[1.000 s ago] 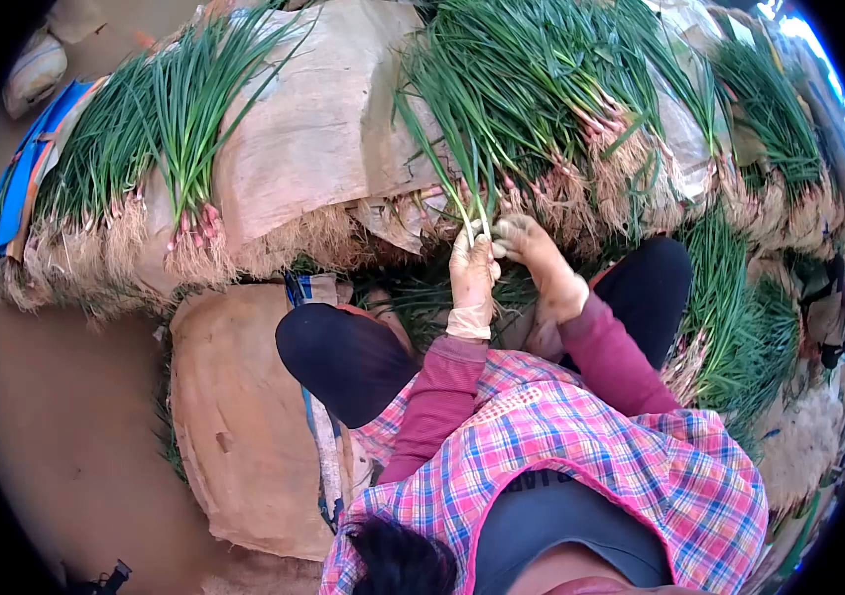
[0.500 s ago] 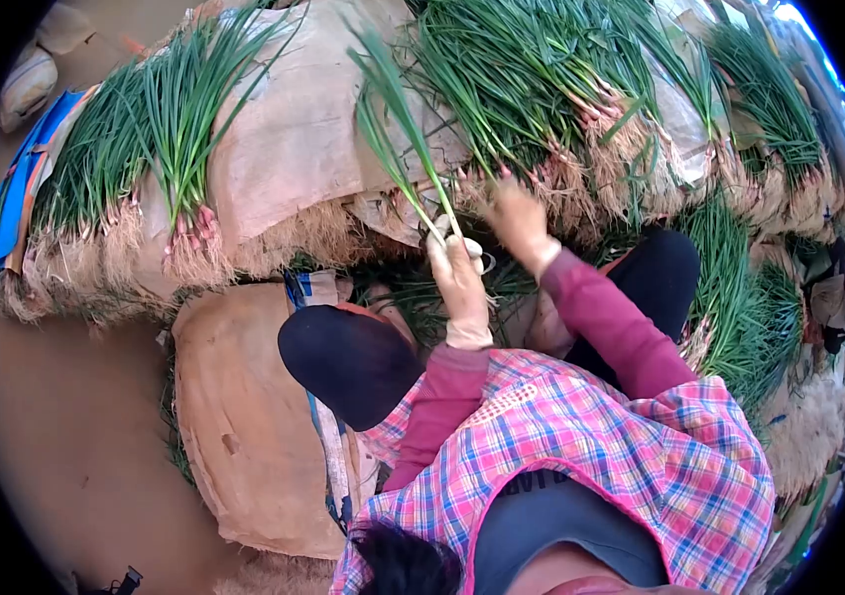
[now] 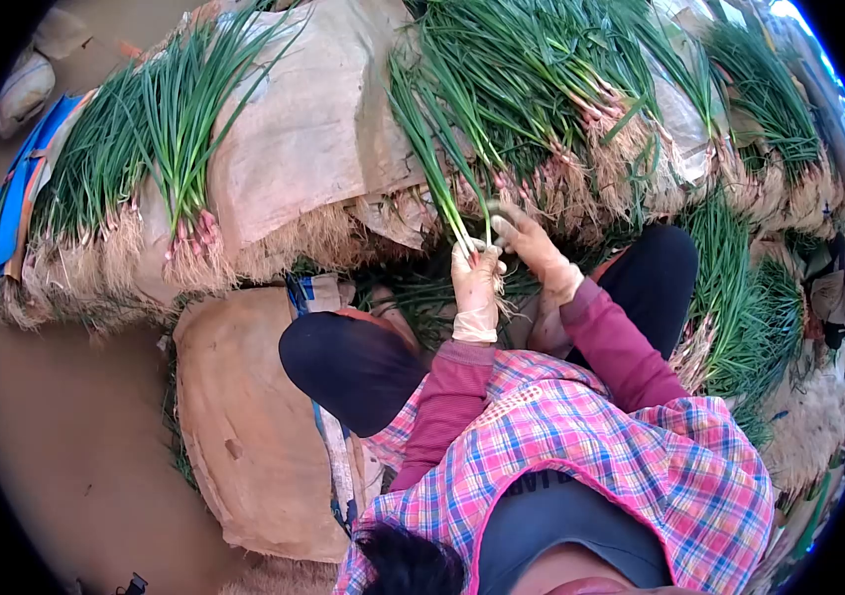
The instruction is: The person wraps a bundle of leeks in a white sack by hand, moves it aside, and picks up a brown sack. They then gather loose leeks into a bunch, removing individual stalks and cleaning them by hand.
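Note:
My left hand (image 3: 477, 283) is closed around the white lower ends of a few spring onions (image 3: 449, 203), whose green leaves point up and away from me. Stringy roots hang out at the right of its fingers. Close beside it, my right hand (image 3: 537, 250) has its fingers bent in at one of the stalks, apparently pinching it just above the left hand. Both hands wear thin pale gloves. Just beyond them lies a big pile of spring onions (image 3: 532, 89), pinkish bulbs and roots toward me.
A sackcloth-covered bench (image 3: 313, 109) runs across in front, with a bunch of spring onions (image 3: 180, 129) at its left. Beside my knee stands a brown sack-covered block (image 3: 254, 426). More spring onions (image 3: 730, 288) lie at the right. Muddy ground (image 3: 65, 426) spreads at the left.
My right hand has come back from the pile's edge toward my left hand. The spring onions in my left hand have swung right, and that hand has moved slightly right and nearer to me.

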The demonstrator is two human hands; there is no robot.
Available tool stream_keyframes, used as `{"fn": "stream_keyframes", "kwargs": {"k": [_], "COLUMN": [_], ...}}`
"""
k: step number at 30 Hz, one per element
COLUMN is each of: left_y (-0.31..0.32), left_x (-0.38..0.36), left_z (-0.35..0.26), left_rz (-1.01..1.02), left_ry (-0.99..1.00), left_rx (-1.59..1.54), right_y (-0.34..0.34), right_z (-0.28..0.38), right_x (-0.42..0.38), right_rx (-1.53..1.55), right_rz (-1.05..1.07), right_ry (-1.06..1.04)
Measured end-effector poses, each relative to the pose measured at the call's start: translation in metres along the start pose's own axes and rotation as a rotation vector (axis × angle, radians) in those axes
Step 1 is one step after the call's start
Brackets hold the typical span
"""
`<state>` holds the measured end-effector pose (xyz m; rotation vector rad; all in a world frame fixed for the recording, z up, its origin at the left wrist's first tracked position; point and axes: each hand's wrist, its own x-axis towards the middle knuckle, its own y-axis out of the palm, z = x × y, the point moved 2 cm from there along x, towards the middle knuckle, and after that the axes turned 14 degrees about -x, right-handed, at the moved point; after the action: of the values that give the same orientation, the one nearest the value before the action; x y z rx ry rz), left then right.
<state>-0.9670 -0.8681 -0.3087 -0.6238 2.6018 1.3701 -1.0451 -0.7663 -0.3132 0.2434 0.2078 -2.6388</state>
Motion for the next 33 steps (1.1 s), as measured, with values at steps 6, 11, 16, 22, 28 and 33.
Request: {"fn": "stream_keyframes", "kwargs": {"k": [6, 11, 16, 22, 28, 33], "left_y": [-0.004, -0.007, -0.009, -0.006, -0.012, -0.006], "left_x": [0.001, -0.002, -0.008, -0.008, -0.013, -0.016], "left_z": [-0.007, -0.01, -0.011, 0.003, 0.006, 0.009], "left_rz": [-0.033, -0.049, -0.047, -0.027, -0.071, -0.078], "left_ry": [0.022, -0.105, -0.016, 0.014, 0.047, 0.039], "left_rx": [-0.128, -0.226, -0.085, 0.203, 0.201, 0.251], "right_y": [-0.004, 0.005, -0.04, 0.004, 0.035, 0.022], "right_z": [-0.004, -0.034, -0.02, 0.035, 0.004, -0.01], "right_x": [0.008, 0.002, 0.004, 0.01, 0.018, 0.02], "right_rx": [-0.363, -0.159, -0.194, -0.757, -0.313, -0.324], "right_rz": [0.167, 0.315, -0.115, -0.283, -0.336, -0.293], "right_ry": [-0.085, -0.01, 0.122, -0.101, 0.035, 0.105]}}
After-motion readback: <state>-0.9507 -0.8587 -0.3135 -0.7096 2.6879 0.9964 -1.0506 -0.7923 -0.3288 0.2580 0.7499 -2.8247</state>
